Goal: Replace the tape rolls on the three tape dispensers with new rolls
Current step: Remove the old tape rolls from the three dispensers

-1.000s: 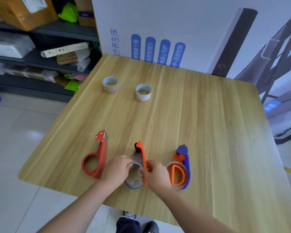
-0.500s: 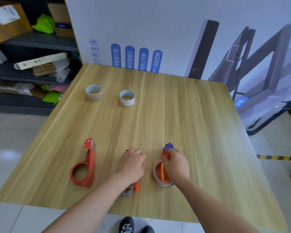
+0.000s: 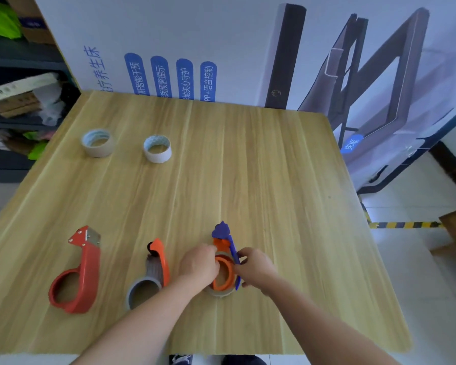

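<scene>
Tape dispensers sat three abreast near the table's [image 3: 274, 180] front edge. The red dispenser [image 3: 74, 275] and grey dispenser [image 3: 153, 275] looked bare, I judged, with a beige roll [image 3: 98, 142] and a white roll [image 3: 157, 148] waiting far left, so most work remained. Both hands met on the blue-and-orange dispenser [image 3: 225, 262]: left hand [image 3: 199, 264] curled over its hub, right hand [image 3: 256, 264] pinching its blue frame.

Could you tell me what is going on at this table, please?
A person is working on the blue and orange dispenser, the rightmost of three lying near the front of the wooden table. The left hand grips it at the orange hub and the right hand pinches its blue frame. The red dispenser and the orange and grey dispenser lie untouched. A beige tape roll and a white tape roll wait at the far left.
</scene>
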The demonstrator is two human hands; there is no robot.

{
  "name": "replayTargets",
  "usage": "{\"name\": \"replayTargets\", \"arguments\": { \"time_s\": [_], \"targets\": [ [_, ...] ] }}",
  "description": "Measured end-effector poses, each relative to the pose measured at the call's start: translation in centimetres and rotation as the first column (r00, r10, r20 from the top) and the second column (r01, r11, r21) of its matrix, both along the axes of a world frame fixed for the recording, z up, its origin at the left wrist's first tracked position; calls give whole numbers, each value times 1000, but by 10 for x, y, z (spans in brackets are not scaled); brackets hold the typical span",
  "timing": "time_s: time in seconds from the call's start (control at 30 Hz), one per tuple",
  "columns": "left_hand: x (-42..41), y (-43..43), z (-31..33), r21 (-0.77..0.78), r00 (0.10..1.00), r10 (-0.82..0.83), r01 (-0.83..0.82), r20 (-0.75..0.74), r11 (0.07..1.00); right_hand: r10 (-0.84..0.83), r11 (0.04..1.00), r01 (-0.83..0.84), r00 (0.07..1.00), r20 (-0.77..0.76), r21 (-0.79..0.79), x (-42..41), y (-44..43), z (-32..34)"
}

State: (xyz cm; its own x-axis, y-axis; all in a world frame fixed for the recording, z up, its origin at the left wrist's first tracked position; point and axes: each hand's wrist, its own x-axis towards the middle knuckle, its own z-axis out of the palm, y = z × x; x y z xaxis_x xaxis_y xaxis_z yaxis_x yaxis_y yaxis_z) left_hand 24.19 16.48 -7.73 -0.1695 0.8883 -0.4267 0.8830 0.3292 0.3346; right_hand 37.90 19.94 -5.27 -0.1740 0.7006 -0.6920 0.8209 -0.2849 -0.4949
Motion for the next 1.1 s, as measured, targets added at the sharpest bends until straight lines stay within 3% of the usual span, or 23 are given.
{"name": "replayTargets", "arguments": {
  "time_s": [0.1, 0.23, 0.33, 0.4, 0.47, 0.57, 0.67, 0.8, 0.9, 0.97, 1.1],
  "targets": [
    [6, 11, 3, 16, 992, 109, -110, 70, 994, -27, 1000, 27, 997, -67, -9, 11, 19, 1],
    [8, 33, 9, 12, 941, 231, -242, 249, 970, -139, 971, 91, 967, -213, -222, 26, 50, 5],
    [9, 45, 13, 15, 878, 302, -331, 371, 944, -211, 953, 109, 908, -362, -282, 29, 66, 13],
    [9, 51, 19, 72, 822, 369, -440, 434, 895, -244, 953, 139, 877, -414, -268, 28, 74, 19],
    [9, 52, 24, 266, 823, 374, -509, 427, 818, -308, 941, 202, 844, -438, -272, 24, 83, 25],
    [7, 50, 29, 536, 934, 145, -309, 325, 786, -368, 924, 265, 808, -460, -275, 15, 97, 33],
    [3, 51, 32, 577, 983, -9, -101, 185, 810, -377, 921, 263, 787, -489, -287, 6, 109, 40],
    [-11, 64, 41, 582, 994, -30, -35, 101, 813, -382, 919, 253, 762, -523, -304, -2, 120, 45],
    [-19, 72, 52, 573, 956, 105, -250, 274, 780, -422, 904, 288, 723, -548, -316, -8, 128, 45],
    [-29, 80, 56, 504, 871, 264, -462, 415, 730, -446, 895, 333, 705, -551, -298, -13, 136, 43],
    [-50, 100, 54, 444, 793, 390, -592, 467, 672, -454, 891, 375, 702, -548, -257, -24, 150, 38]
  ]
}}
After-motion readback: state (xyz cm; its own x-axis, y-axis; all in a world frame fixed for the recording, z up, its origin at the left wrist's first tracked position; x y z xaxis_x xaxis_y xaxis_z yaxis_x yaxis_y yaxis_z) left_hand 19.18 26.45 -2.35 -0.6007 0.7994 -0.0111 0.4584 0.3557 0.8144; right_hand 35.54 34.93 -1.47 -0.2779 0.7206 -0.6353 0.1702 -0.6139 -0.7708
